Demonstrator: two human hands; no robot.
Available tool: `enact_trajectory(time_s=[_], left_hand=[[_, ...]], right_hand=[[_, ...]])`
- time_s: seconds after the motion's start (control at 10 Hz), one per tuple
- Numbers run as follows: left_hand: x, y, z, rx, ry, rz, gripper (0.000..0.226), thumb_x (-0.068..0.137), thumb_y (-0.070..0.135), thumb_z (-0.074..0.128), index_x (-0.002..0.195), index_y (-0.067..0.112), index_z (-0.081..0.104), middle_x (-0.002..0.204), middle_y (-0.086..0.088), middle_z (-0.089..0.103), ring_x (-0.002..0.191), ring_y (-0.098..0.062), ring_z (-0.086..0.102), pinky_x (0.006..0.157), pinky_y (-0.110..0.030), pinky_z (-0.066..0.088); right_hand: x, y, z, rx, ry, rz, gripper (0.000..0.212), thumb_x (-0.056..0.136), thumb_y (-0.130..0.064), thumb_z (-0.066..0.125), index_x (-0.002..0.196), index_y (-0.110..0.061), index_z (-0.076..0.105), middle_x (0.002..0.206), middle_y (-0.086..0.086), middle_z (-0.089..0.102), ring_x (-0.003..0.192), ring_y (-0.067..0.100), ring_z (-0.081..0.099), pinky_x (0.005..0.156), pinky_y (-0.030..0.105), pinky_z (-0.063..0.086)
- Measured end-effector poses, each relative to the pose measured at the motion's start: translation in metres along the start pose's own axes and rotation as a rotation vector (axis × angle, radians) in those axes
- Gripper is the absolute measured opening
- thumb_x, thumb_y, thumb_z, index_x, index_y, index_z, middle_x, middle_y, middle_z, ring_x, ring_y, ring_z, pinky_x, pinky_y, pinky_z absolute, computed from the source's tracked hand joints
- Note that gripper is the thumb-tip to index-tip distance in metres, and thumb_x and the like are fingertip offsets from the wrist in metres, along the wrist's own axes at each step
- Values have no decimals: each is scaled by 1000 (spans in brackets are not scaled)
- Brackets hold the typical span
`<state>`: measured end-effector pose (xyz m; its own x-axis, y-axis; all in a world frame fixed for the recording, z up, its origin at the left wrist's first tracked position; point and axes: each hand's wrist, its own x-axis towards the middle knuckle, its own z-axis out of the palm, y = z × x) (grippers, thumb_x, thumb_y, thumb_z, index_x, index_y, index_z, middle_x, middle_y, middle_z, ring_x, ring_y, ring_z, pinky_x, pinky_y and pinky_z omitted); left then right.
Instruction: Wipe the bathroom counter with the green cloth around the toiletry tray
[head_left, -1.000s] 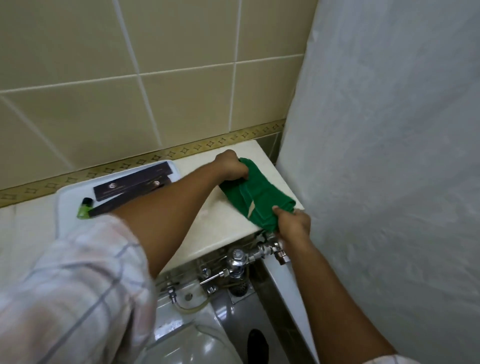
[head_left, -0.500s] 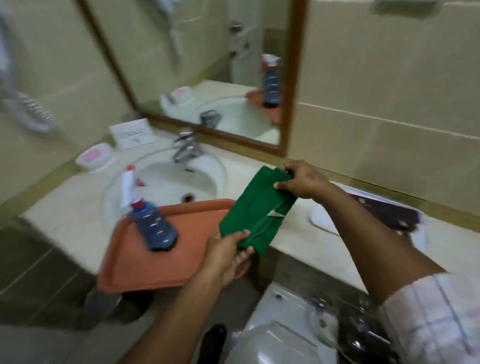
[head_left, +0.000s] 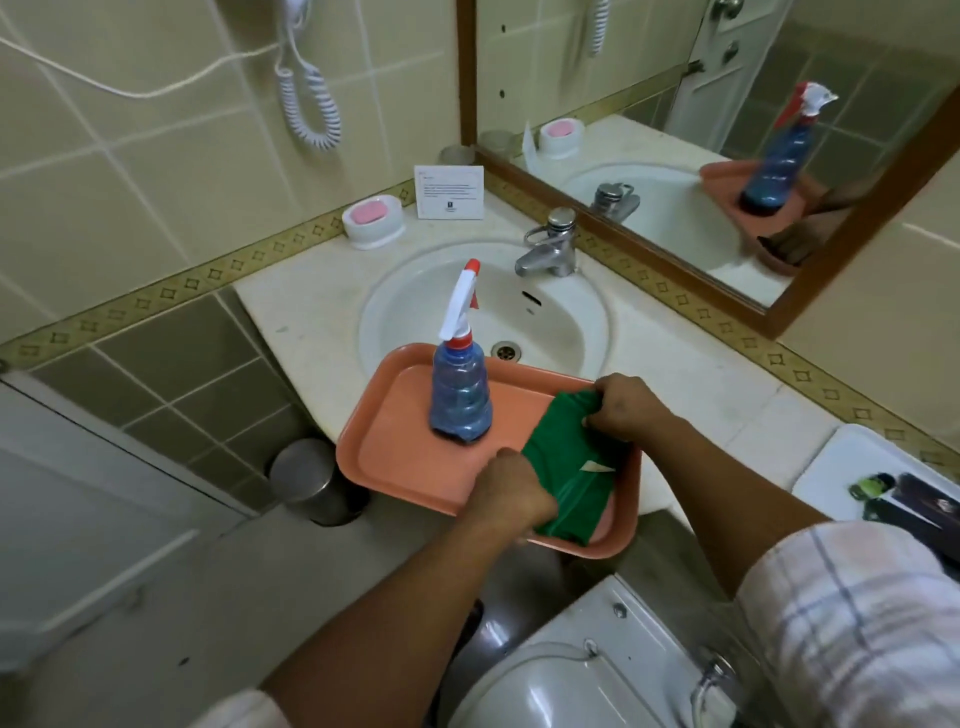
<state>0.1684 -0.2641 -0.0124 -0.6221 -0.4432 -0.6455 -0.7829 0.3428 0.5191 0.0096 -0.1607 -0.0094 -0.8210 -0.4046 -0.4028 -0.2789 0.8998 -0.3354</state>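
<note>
1. A second ago the green cloth (head_left: 566, 467) lay on the far end of the table beside the white tray (head_left: 852, 457), one hand at each end. Now both hands have carried it across to the orange tray (head_left: 395, 447) by the sink (head_left: 483, 306).
2. The left hand (head_left: 511, 493) has its fingers clenched on the near end of the cloth; the right hand (head_left: 626, 405) pinches the far end. The cloth stretches between them, lying on or just above the orange tray; I cannot tell which.
3. To my eye this means wiping beside the white tray is over and the cloth is being put down or refolded.
4. The cloth is soft, folded into a long strip, with a pale tag showing near the right fingers.
5. The orange tray is smooth plastic with rounded corners and a raised rim, overhanging the table edge below the left fingers.
6. A ribbed blue spray bottle (head_left: 460, 400) stands upright just beyond the left fingers.
7. The table (head_left: 696, 364) is pale, glossy stone.
</note>
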Motion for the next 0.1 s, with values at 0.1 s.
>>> enact_trajectory(time_s=[0.1], left_hand=[[-4,22,-5,432,99,119,63,59,44,72,111,15,53,102,-2,57,96,-23,61,70,-32,50]], right_hand=[[-15,2,4,3,134,-27,32,82,-20,68,112,-11,61,115,14,63,98,28,59,78,34,50]])
